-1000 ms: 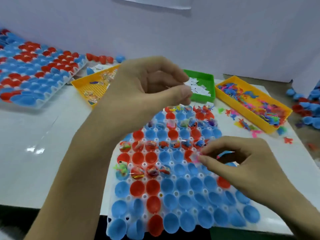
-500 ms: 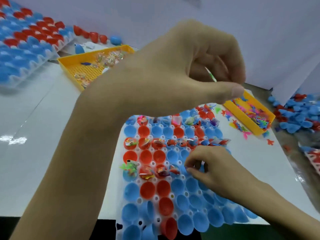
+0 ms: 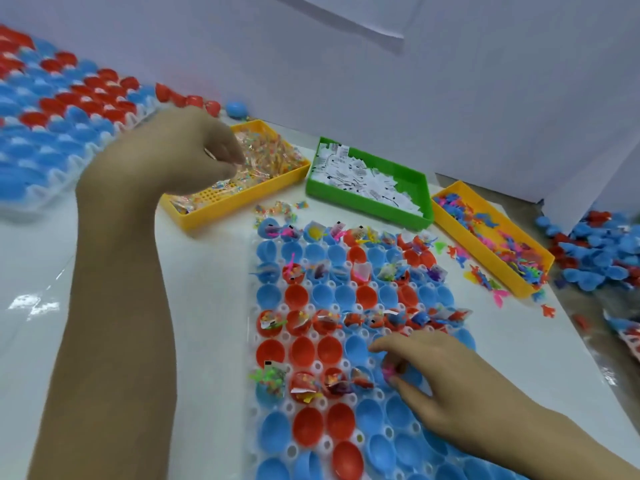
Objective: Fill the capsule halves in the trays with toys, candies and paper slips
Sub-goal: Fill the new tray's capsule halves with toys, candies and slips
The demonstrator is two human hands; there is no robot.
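Capsule tray lies on the white table before you, some red and blue halves filled. Your right hand pinches a pink toy over a blue half. Left hand, fingers curled, reaches into the yellow candy bin; grip unclear.

Toy-packing workbench (3 sorting bins, capsule trays)
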